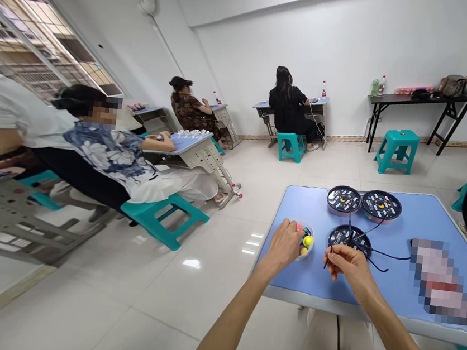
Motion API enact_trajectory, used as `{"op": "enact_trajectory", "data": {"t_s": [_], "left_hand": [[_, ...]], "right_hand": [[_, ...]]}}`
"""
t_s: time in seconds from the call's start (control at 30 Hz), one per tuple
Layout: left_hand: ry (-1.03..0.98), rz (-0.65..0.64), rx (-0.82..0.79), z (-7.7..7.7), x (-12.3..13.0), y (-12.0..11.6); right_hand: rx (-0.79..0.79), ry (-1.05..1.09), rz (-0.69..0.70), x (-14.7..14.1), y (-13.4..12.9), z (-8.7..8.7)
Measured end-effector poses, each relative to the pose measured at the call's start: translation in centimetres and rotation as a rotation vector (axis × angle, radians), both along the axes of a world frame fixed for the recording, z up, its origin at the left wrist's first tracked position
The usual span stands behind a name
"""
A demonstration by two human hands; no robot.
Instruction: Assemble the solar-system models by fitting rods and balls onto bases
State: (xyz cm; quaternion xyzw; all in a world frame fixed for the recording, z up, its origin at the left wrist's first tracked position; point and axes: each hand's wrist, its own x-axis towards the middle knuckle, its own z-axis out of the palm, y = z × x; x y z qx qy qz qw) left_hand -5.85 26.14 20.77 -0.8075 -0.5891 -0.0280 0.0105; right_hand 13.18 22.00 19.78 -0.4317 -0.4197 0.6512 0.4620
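My left hand (285,243) is over a small clear bowl (311,239) of coloured beads at the left of the blue desk. Its fingers are curled down into the bowl, and what they pinch, if anything, is hidden. Yellow beads (307,242) show beside the fingertips, along with dark and reddish ones. Between thumb and forefinger, my right hand (345,262) pinches a black cord (327,257). Just behind it lies a round black disc (345,232) with white labels and coloured dots, several black cord strands spreading across it.
Two similar discs (343,200) sit at the desk's (297,205) far side. A blurred-out flat object (442,283) lies at right. A green stool (396,151) and a black table (431,102) stand beyond. Several people sit at other desks to the left and ahead.
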Motion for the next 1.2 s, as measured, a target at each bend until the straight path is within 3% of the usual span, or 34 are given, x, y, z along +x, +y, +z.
{"op": "enact_trajectory", "data": {"t_s": [0.23, 0.4, 0.6, 0.77, 0.93, 1.2], "left_hand": [[-0.005, 0.037, 0.027, 0.0, -0.4, 0.4], [-0.086, -0.035, -0.02, -0.6, -0.2, 0.6], [-0.115, 0.073, 0.006, -0.2, -0.4, 1.1], [-0.07, -0.003, -0.046, -0.2, 0.1, 1.6], [-0.058, 0.013, -0.069, -0.9, 0.2, 2.4], [-0.257, 0.061, -0.067, -1.1, 0.4, 2.8]], "right_hand": [[-0.006, -0.016, -0.005, 0.3, -0.1, 0.0], [-0.003, -0.009, -0.007, 0.2, 0.1, 0.1], [0.002, -0.008, -0.022, 0.3, 0.2, 0.3], [-0.001, 0.011, -0.027, 0.2, 0.2, 0.4], [-0.013, 0.018, -0.026, 0.1, 0.2, 0.3], [-0.005, 0.075, -0.046, 0.3, 0.1, 0.3]]}}
